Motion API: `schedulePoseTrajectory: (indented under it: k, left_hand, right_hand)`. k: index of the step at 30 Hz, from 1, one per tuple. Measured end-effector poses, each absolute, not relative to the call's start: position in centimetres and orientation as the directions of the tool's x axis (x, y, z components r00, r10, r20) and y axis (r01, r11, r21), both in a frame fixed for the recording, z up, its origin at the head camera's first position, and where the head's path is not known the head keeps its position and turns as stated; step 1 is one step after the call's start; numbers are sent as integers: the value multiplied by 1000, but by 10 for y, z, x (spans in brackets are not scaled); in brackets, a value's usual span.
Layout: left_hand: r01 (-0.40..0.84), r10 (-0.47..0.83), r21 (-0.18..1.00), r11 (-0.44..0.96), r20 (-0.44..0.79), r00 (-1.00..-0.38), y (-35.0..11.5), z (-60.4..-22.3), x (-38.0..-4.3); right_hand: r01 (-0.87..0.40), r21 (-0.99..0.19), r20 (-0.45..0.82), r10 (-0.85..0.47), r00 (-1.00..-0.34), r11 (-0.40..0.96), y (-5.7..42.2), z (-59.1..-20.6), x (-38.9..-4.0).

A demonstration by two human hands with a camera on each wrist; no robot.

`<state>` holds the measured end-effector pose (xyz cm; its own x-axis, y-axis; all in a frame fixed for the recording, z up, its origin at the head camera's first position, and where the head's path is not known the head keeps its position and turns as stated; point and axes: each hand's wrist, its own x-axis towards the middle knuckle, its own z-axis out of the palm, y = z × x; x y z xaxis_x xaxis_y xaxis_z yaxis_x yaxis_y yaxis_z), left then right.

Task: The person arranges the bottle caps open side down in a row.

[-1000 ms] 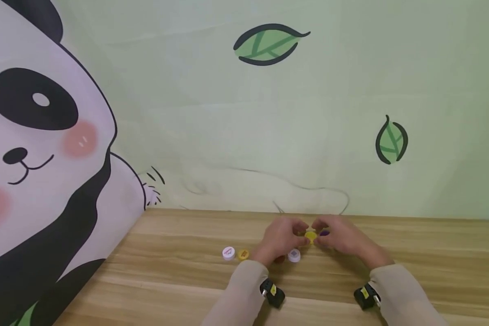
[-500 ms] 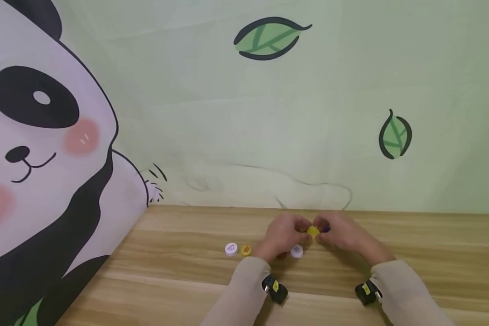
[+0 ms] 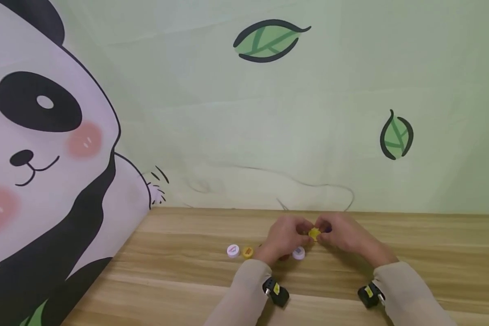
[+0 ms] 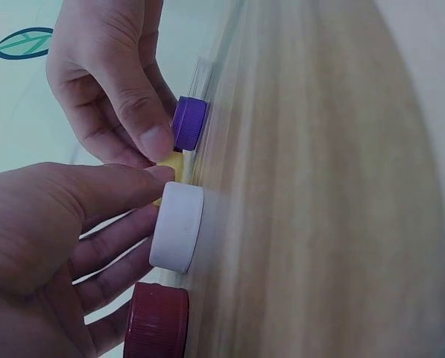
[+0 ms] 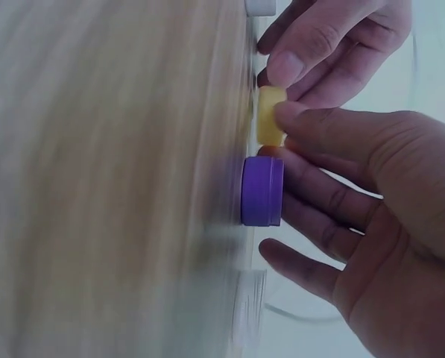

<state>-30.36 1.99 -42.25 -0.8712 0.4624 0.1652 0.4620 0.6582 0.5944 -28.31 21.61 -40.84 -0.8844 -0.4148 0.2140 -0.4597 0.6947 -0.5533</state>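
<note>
Yellow cap (image 3: 314, 234): right of centre, lower half of the head view, held between your left grip (image 3: 284, 235) and your right grip (image 3: 342, 232); whether it meets the desk (image 3: 179, 280) beneath, you cannot tell.
Left pinch: your thumb and finger grasp the cap's near side, the other fingers spread below them in the left wrist view.
Right pinch: your thumb and finger grasp the opposite side, the little finger reaching out apart.
Purple cap (image 5: 262, 191): centre of the right wrist view, on the desk beside your right fingers; whether they touch it is unclear.
White cap (image 4: 177, 227): left of centre in the left wrist view, on the desk near your left fingertips.
Red cap (image 4: 156, 322): ribbed, at that view's bottom edge, next to the white one.
Clear ridged piece (image 5: 250, 306): lower middle of the right wrist view, blurred.
Farther pair: a pink-marked white cap (image 3: 233, 251) and an orange-yellow cap (image 3: 247, 252), just beside each other, lower middle of the head view.
Backdrop: pale green wall (image 3: 203, 117), a painted panda (image 3: 57, 181) filling the left.
</note>
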Motion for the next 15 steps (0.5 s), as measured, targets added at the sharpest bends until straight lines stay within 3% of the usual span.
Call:
schedulePoseTrajectory:
  k: [8,15]
  left_hand:
    - [472,453,609,638,198,-869,17,-419,-302]
    - [509,471,595,622,236,-850,15,-419,-302]
  right_hand:
    - [-391,-588,157,-375,-914,708,216,-400,-277]
    - [-455,-572,237,-394,-888,682,220,-394,-273]
